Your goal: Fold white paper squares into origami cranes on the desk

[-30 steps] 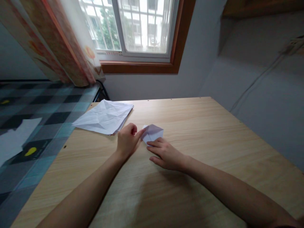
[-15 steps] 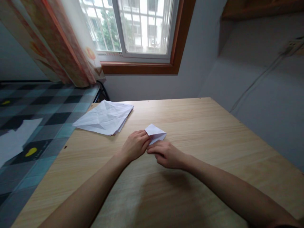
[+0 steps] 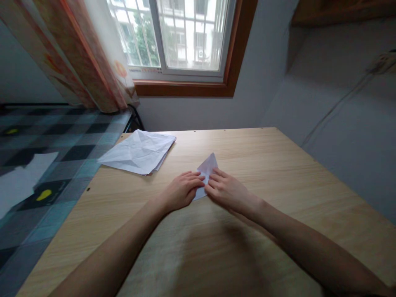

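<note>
A small folded piece of white paper (image 3: pixel 208 167) lies on the wooden table (image 3: pixel 278 165), its point aimed away from me. My left hand (image 3: pixel 182 191) rests on its left edge with the fingers stretched out flat. From the other side, my right hand (image 3: pixel 227 189) presses its extended fingers on the paper's right edge. The fingertips of both hands almost meet over the paper, and its near part is hidden under them. Neither hand grips the paper; both hold it down against the table.
A stack of creased white sheets (image 3: pixel 139 152) lies at the table's far left corner. A bed with a checked cover (image 3: pixel 46 156) and a loose white sheet (image 3: pixel 18 177) stands left of the table. Grey walls close in behind and to the right, under a window with a curtain.
The paper has been turned or refolded, so its point now faces away. My right hand moved up onto it, and both hands went from pinching to pressing flat.
</note>
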Motion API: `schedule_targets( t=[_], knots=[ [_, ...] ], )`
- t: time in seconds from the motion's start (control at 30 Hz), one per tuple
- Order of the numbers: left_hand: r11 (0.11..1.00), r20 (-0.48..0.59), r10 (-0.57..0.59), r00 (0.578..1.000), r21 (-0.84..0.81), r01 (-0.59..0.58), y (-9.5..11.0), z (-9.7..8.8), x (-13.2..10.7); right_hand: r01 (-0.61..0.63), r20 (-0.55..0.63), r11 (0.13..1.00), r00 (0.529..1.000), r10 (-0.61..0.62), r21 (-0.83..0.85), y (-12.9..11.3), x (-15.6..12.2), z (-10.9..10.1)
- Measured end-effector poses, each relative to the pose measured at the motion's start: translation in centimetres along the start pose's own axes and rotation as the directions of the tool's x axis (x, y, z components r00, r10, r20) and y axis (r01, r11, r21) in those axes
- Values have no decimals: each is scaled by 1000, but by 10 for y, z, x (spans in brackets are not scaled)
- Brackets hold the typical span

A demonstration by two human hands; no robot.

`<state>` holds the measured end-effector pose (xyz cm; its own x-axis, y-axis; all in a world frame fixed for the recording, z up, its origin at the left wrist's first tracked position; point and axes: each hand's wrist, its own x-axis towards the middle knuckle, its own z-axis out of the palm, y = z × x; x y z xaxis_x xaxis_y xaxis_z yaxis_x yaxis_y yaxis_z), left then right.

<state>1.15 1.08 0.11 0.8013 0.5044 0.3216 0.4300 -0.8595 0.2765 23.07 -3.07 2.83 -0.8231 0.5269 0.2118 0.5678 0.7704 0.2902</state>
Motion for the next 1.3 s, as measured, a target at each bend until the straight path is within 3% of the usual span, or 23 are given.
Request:
schedule_targets(
  t=[0.1, 0.33, 0.5, 0.63, 0.73, 0.8, 0.9, 1.03, 1.17, 1.3],
  knots=[
    [999, 18, -36, 999, -27, 36, 1, 1, -1, -17, 3, 998, 1000, 18, -66, 5, -2, 0],
    [992, 31, -90, 995, -85, 92, 2, -2, 0, -63, 43, 998, 997, 63, -18, 15, -2, -2],
    [994, -3, -74, 997, -86, 74, 5, -3, 2, -135, -80, 991, 987, 136, 26, 12, 2, 13],
    [991, -13, -77, 997, -108, 75, 4, -2, 2, -236, -242, 965, 935, 259, 117, 11, 1, 29],
    [994, -32, -15, 999, -109, 12, 2, 0, 1, -348, -279, 912, 873, 400, 217, 16, -4, 36],
    [996, -30, 18, 999, -83, -20, 0, 2, 0, -349, -250, 899, 876, 413, 263, 25, -8, 33],
    [999, 0, 20, 1000, -36, -20, -1, 2, -1, -222, -136, 943, 956, 261, 248, 44, -13, 17],
    [1000, 36, 22, 999, -17, -21, 0, 0, -2, -210, 52, 955, 978, 203, 210, 74, -2, -14],
    [1000, 47, 19, 999, -8, -19, 0, -1, -2, -167, 270, 955, 958, 98, 245, 102, 25, -28],
    [999, 51, 30, 998, -16, -29, -1, -2, -3, -164, 421, 939, 907, 23, 303, 123, 41, -25]
  ],
)
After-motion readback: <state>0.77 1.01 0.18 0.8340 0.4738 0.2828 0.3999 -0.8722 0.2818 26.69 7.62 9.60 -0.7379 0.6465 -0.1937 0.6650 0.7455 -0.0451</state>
